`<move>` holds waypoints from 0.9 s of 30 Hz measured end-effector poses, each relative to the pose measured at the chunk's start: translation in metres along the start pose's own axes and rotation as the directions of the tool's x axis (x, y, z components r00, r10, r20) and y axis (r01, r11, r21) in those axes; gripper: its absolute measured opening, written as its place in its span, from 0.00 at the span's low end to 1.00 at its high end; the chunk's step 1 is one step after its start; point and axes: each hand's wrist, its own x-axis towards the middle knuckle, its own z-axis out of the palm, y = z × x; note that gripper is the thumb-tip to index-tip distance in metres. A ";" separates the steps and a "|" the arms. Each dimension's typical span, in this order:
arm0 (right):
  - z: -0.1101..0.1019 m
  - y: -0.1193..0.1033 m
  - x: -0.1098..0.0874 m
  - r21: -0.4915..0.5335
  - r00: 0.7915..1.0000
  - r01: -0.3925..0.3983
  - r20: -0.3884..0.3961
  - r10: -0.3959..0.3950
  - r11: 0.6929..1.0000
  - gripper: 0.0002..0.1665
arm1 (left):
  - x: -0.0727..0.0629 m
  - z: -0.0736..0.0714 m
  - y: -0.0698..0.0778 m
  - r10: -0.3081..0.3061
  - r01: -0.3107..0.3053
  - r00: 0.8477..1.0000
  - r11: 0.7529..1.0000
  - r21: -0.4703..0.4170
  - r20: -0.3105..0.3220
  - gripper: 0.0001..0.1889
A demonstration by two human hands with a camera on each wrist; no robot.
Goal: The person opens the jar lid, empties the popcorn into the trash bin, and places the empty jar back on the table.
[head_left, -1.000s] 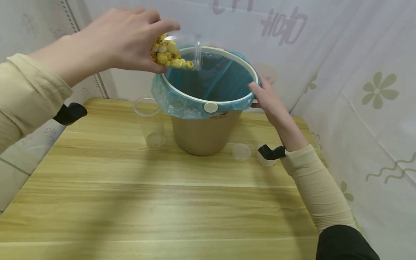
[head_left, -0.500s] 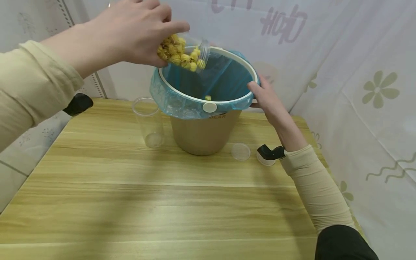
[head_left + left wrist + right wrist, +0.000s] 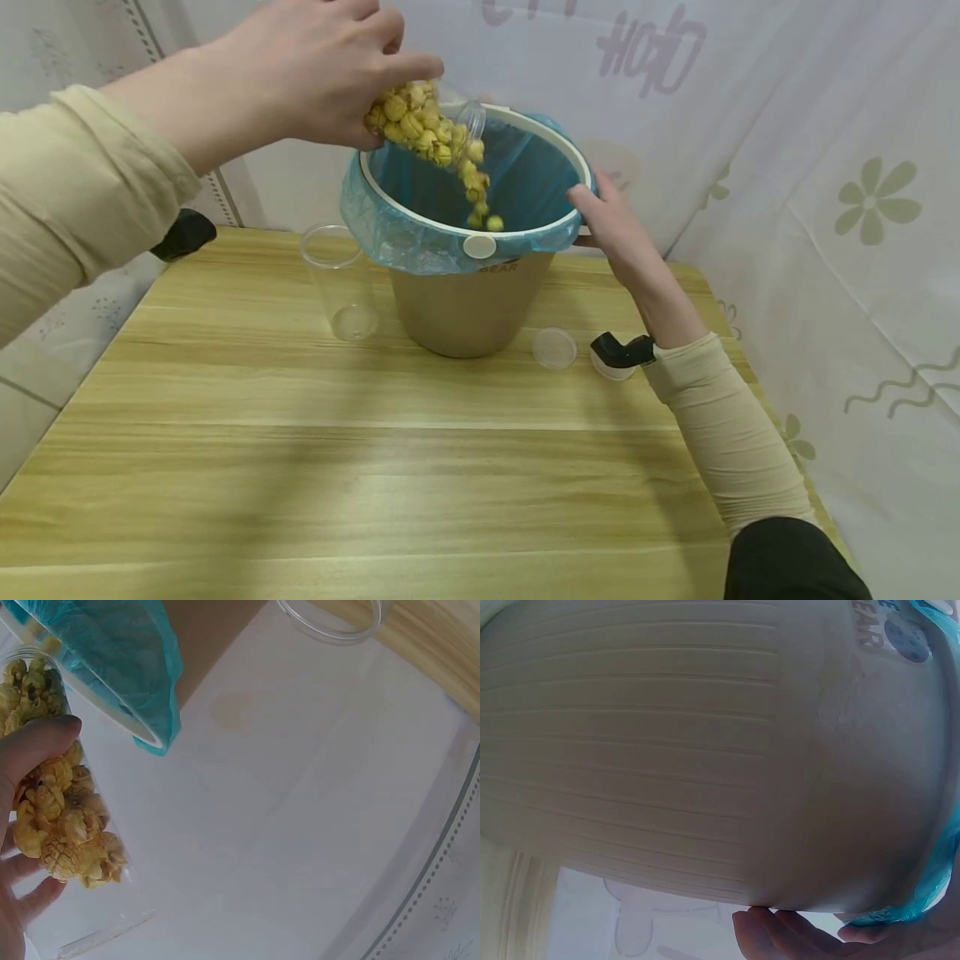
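Note:
My left hand grips a clear plastic jar filled with yellow popcorn, tipped mouth-down over a beige trash can. Several pieces are falling from its mouth into the can. In the left wrist view, the thumb and fingers wrap the jar. A blue trash bag lines the can, folded outward under a white rim ring. My right hand holds the can's right rim, thumb on top. In the right wrist view its fingers touch the can's outer wall. The can's bottom inside is hidden.
An upright clear plastic jar without a lid stands left of the can. Two round clear lids lie to the right: one lid in full view, the other lid partly behind the black wrist mount. Patterned curtains surround the wooden table.
My left hand has moved slightly right and tipped the jar further down. Popcorn that lay inside now streams out of the mouth into the can. The right hand keeps its hold on the rim.

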 end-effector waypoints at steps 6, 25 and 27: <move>0.000 -0.001 -0.002 0.000 1.000 -0.009 -0.004 0.009 1.000 0.37 | 0.004 -0.001 -0.001 0.028 -0.029 1.000 0.998 0.048 0.006 0.46; 0.000 -0.002 -0.004 -0.003 1.000 -0.009 -0.003 0.009 1.000 0.37 | 0.013 -0.006 0.005 0.092 -0.090 0.996 0.976 0.199 0.001 0.38; 0.000 -0.002 -0.003 -0.002 1.000 -0.011 -0.002 0.011 1.000 0.37 | 0.013 -0.006 0.005 0.094 -0.092 0.996 0.970 0.226 0.001 0.37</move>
